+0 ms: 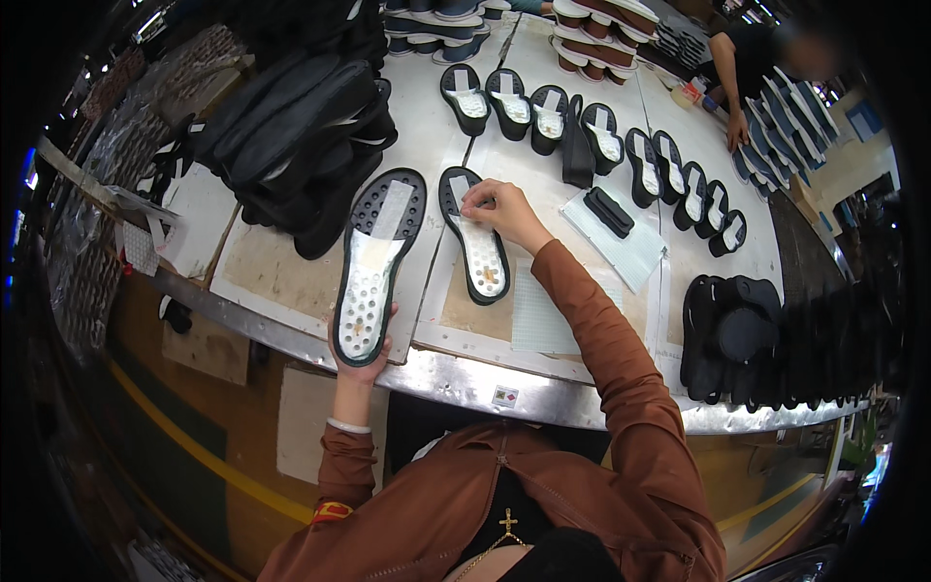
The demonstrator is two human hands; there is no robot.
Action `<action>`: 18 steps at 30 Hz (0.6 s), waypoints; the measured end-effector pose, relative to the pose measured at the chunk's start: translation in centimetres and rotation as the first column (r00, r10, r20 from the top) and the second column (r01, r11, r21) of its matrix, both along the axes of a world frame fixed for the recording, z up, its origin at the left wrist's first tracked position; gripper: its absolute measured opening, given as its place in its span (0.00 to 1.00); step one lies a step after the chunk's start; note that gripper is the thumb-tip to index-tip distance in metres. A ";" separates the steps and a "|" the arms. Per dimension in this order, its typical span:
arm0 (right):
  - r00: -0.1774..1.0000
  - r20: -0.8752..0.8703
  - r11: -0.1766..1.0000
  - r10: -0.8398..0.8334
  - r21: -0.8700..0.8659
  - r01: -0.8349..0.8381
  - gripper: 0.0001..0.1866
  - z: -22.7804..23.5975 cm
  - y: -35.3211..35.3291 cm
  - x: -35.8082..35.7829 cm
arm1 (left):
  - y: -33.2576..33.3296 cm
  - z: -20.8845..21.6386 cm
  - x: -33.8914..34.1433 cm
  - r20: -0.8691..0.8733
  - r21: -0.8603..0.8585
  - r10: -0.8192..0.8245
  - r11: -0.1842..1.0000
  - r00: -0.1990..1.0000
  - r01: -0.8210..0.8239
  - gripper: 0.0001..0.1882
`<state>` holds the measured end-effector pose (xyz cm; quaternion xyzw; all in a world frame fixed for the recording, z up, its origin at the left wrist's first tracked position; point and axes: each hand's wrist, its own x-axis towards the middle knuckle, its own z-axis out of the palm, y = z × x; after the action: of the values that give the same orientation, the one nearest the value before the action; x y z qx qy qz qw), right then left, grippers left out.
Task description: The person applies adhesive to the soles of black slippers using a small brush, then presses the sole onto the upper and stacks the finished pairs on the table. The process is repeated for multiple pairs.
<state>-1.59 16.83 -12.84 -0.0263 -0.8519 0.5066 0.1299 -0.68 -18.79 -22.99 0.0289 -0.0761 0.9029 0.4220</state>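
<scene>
My left hand [361,357] grips the heel end of a black shoe sole [380,281], raised at the table's front edge with its inner side up. That sole has a pale strip [393,209] along its forefoot and a white, holed lining toward the heel. To its right, a second shoe sole [482,254] rests on the table, with brownish marks on its white lining. Over its forefoot is my right hand [504,213], thumb and fingers pinched together beside a pale strip. Whatever is between those fingertips is hidden.
Dark soles [301,126] are piled at the left. Several lined soles [550,118] form a row behind my hands. Pale sheets [553,310] and a small black block [609,211] lie right of my arm. Black soles [732,335] stack at the right; another person's hand [737,128] is far right.
</scene>
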 end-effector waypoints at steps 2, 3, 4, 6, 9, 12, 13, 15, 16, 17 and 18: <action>1.000 0.021 0.999 0.019 0.029 -0.020 0.06 -0.4 0.0 -0.3 | 0.2 0.0 0.1 -0.001 -0.023 0.002 1.000 1.000 -0.002 0.39; 0.999 0.028 0.999 0.030 0.033 -0.031 0.06 -0.4 0.1 -0.4 | 0.3 0.1 0.2 -0.008 -0.033 0.002 0.999 1.000 -0.002 0.40; 0.999 0.018 0.998 0.042 0.044 -0.043 0.05 -0.4 0.1 -0.4 | 0.3 0.2 0.2 -0.019 -0.036 0.002 0.999 1.000 -0.002 0.40; 0.997 0.039 0.997 0.072 0.033 -0.073 0.05 -0.4 0.0 -0.5 | 0.4 0.3 0.1 -0.027 -0.043 0.006 0.999 1.000 -0.008 0.40; 0.995 0.044 0.996 0.085 0.011 -0.086 0.04 -0.6 -0.3 -0.4 | 0.5 0.2 0.0 -0.003 -0.056 0.011 0.998 1.000 -0.011 0.40; 0.996 0.022 0.996 0.091 0.015 -0.092 0.04 -0.8 -0.5 -0.3 | 0.5 -0.1 -0.2 0.022 -0.059 0.003 0.998 1.000 -0.002 0.40; 0.996 0.023 0.996 0.088 0.023 -0.088 0.05 -0.8 -0.6 -0.3 | 0.5 -0.2 -0.2 0.030 -0.061 0.003 0.998 1.000 -0.001 0.40; 0.995 0.048 0.996 0.086 0.015 -0.087 0.05 -0.8 -0.6 -0.4 | 0.4 -0.3 -0.1 0.033 -0.077 0.006 0.997 0.999 -0.004 0.40; 0.994 0.068 0.996 0.082 0.014 -0.083 0.06 -0.8 -0.6 -0.6 | 0.3 -0.3 -0.1 0.025 -0.087 0.009 0.996 1.000 -0.006 0.40; 0.995 0.060 0.996 0.077 0.046 -0.080 0.05 -0.8 -0.5 -0.8 | 0.3 -0.4 -0.1 0.012 -0.093 0.011 0.996 1.000 -0.010 0.40; 0.995 0.067 0.994 0.071 0.080 -0.076 0.06 -0.8 -0.4 -1.1 | 0.2 -0.4 0.0 0.004 -0.085 0.004 0.996 1.000 -0.004 0.40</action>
<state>-2.65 16.41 -13.68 -0.0058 -0.8762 0.4744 0.0847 -0.72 -18.57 -23.37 0.0091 -0.0386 0.9062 0.4209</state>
